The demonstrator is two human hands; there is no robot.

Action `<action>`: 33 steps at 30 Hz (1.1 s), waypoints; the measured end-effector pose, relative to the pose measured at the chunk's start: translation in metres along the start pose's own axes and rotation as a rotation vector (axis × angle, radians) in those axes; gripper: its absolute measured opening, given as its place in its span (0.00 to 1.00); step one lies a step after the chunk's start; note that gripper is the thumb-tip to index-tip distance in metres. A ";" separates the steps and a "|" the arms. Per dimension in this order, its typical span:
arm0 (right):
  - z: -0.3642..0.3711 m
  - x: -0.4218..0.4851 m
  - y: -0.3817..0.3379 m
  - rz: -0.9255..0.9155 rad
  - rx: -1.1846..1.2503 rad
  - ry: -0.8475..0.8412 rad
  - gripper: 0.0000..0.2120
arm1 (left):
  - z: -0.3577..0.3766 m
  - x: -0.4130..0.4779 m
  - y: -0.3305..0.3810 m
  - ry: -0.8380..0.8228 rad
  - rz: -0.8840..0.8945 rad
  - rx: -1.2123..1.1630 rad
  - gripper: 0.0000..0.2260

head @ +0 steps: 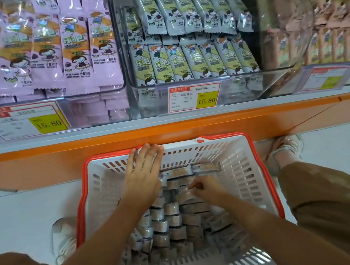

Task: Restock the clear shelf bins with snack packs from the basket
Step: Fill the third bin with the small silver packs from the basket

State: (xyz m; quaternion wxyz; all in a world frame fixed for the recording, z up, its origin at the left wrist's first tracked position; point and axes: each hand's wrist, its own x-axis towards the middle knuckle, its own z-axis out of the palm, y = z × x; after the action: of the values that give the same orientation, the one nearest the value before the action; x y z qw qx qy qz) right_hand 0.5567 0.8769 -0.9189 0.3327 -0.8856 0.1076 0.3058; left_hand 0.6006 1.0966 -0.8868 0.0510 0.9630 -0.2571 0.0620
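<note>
A white basket with a red rim (267, 189) sits on the floor below the shelf, filled with several small brownish snack packs (172, 220). My left hand (141, 174) reaches over the far end of the basket with fingers straight, and something pale shows under its fingers. My right hand (205, 188) has its fingers curled down among the packs in the middle of the basket. Above stand clear bins: one with green packs (193, 62), one with purple packs (41, 59), and a blurred one with orange-brown packs (321, 39) at the right.
Price tags reading 15.80 (195, 97) hang on the bin fronts. An orange shelf edge (170, 132) runs just behind the basket. My shoes (283, 152) and brown trouser legs flank the basket on the white floor.
</note>
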 end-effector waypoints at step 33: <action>-0.123 -0.116 -0.084 -0.641 0.355 0.411 0.17 | -0.106 0.031 0.045 0.198 -0.151 -0.835 0.17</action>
State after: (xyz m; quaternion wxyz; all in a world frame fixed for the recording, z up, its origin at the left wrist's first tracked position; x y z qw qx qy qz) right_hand 0.5559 0.8580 -0.7312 0.5299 -0.8459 -0.0583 -0.0195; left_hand 0.5949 1.0568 -0.7746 0.4649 0.8653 -0.1827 0.0406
